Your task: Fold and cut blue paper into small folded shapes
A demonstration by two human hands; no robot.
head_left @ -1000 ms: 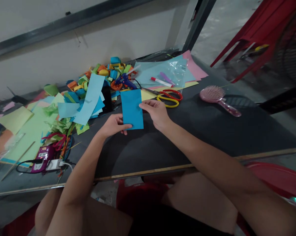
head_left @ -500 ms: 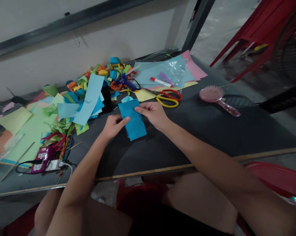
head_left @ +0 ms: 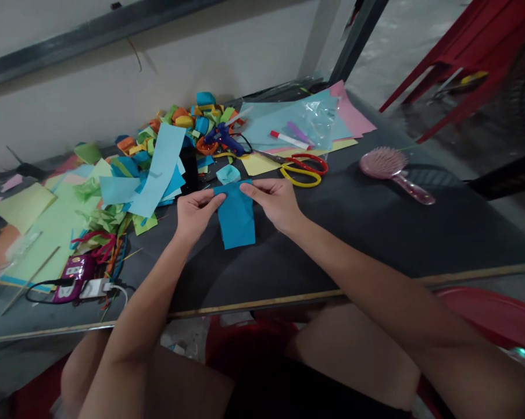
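Observation:
Between my hands hangs a blue piece of paper, roughly rectangular, over the dark table. My left hand pinches its upper left corner between thumb and fingers. At the upper right corner, my right hand grips it the same way. Just beyond the paper's top edge lies a small light blue folded paper piece. Scissors with one red and one yellow handle rest beyond my right hand. A blue glue gun lies farther back, by the heap of folded paper.
Colourful folded paper pieces are heaped along the wall. Light blue strips lie left of centre. A purple device with cables sits at the front left. Markers lie on sheets at the back. A pink hairbrush is at right.
My left hand has moved up to the paper's top left corner. The blue paper has turned more upright, and the small light blue piece behind it shows more fully.

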